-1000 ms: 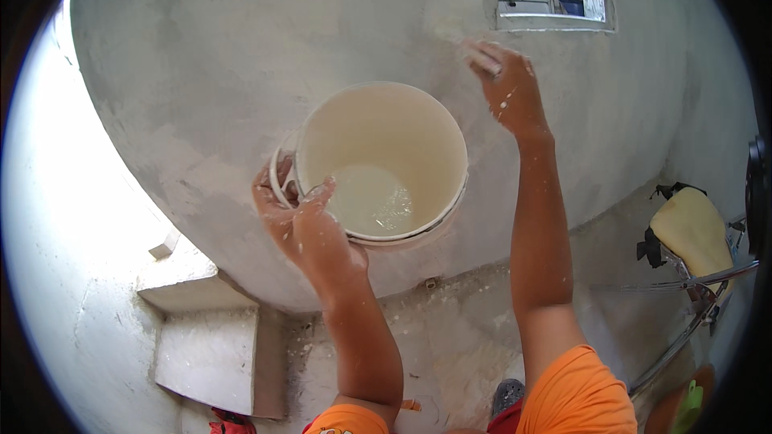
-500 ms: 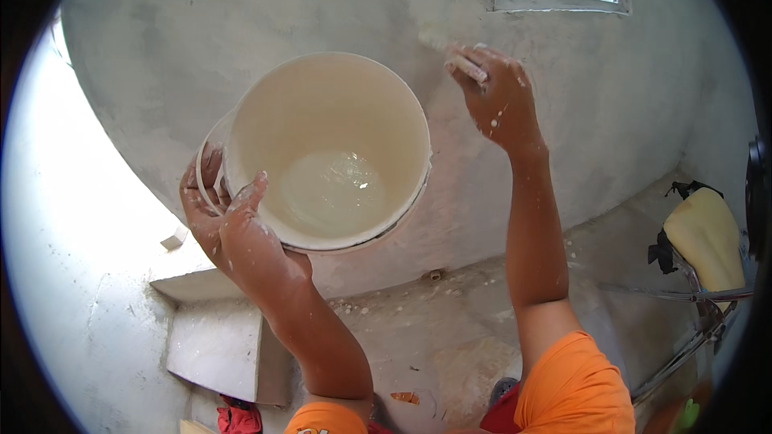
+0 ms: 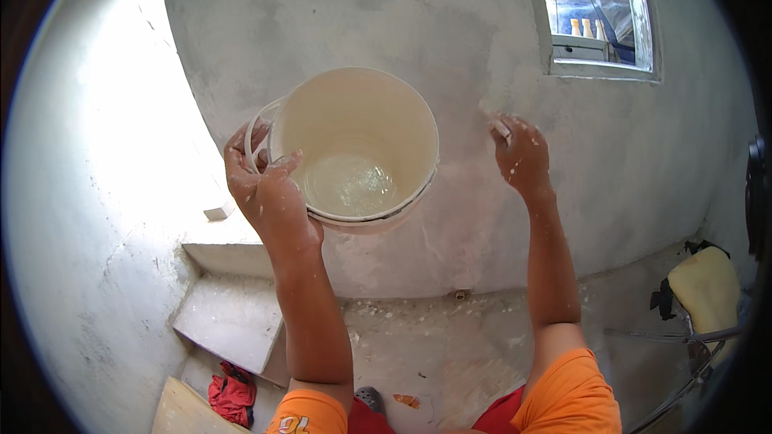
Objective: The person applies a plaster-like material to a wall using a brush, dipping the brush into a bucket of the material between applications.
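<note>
A whitish bucket [image 3: 354,104] with a shallow pool of pale, shiny liquid [image 3: 350,185] inside is tilted so that its mouth faces me. My left hand [image 3: 273,189] grips its left side, thumb over the rim and fingers by the raised handle [image 3: 253,141]. To the right of the bucket, my right hand [image 3: 521,153] is closed on a pale paintbrush [image 3: 500,127]; its bristle end is pale against the grey wall [image 3: 450,217] and hard to make out. White splashes spot both hands.
A small window [image 3: 599,56] opens in the wall at upper right. Concrete steps [image 3: 229,317] stand at lower left beside a red cloth [image 3: 232,394]. A chair with torn yellow foam [image 3: 704,289] stands at right. White drips mark the floor [image 3: 434,329].
My view has tilted up and turned left, showing more of the window. The right hand and brush now appear lower and farther right; the left hand still holds the bucket.
</note>
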The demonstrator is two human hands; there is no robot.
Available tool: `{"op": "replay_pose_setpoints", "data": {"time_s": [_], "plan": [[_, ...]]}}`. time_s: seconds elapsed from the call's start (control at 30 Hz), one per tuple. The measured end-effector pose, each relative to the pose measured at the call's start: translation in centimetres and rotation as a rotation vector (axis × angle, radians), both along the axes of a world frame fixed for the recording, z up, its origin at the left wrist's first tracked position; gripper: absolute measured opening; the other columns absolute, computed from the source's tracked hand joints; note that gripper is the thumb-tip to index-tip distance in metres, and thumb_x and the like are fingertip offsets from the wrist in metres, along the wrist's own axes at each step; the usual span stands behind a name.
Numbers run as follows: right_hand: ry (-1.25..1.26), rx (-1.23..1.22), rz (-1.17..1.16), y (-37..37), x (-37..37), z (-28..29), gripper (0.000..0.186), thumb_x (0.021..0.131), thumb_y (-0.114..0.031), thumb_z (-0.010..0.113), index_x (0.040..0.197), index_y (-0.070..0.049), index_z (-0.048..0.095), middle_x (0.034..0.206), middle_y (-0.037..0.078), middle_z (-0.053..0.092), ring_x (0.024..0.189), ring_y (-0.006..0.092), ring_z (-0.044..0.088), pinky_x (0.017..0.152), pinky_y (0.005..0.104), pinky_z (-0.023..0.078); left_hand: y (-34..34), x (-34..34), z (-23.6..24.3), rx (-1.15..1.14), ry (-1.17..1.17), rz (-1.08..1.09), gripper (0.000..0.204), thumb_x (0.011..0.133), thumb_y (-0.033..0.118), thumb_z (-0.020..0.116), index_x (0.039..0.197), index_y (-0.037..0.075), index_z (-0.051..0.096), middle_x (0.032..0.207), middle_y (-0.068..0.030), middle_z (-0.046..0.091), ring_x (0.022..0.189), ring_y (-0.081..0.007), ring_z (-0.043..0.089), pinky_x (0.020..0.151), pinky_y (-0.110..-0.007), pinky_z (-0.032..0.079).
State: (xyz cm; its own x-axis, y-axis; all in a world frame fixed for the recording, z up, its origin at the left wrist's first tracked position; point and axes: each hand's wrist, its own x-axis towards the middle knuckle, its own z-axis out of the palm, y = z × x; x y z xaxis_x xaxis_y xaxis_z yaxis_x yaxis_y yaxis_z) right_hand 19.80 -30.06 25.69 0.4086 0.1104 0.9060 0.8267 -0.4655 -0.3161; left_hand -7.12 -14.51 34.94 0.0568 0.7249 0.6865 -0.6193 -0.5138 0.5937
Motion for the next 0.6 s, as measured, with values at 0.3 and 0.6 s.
{"op": "replay_pose_setpoints", "data": {"time_s": [0.3, 0.6], "plan": [[0.068, 0.281, 0.087, 0.9, -1.9, 6.0, 0.035, 0.1, -0.035, 0.06, 0.116, -0.005, 0.072, 0.113, 0.016, 0.073, 0.103, 0.0347, 0.067, 0.096, 0.0459, 0.049, 3.6, -3.7, 0.6, -0.036, -0.027, -0.031, 0.057, 0.075, -0.016, 0.05, 0.131, -0.005, 0.048, 0.128, -0.0194, 0.052, 0.121, -0.0283, 0.054, 0.106, -0.039, 0.045], [-0.006, -0.213, -0.066, 5.6, -3.5, 0.2, 0.035, 0.098, -0.027, 0.062, 0.12, -0.002, 0.07, 0.111, 0.019, 0.072, 0.107, 0.0353, 0.067, 0.096, 0.0416, 0.051, 6.5, -3.6, -0.2, -0.034, -0.006, 0.044, 0.056, 0.075, -0.016, 0.051, 0.13, -0.004, 0.048, 0.127, -0.0189, 0.053, 0.118, -0.0259, 0.053, 0.105, -0.039, 0.044]]}}
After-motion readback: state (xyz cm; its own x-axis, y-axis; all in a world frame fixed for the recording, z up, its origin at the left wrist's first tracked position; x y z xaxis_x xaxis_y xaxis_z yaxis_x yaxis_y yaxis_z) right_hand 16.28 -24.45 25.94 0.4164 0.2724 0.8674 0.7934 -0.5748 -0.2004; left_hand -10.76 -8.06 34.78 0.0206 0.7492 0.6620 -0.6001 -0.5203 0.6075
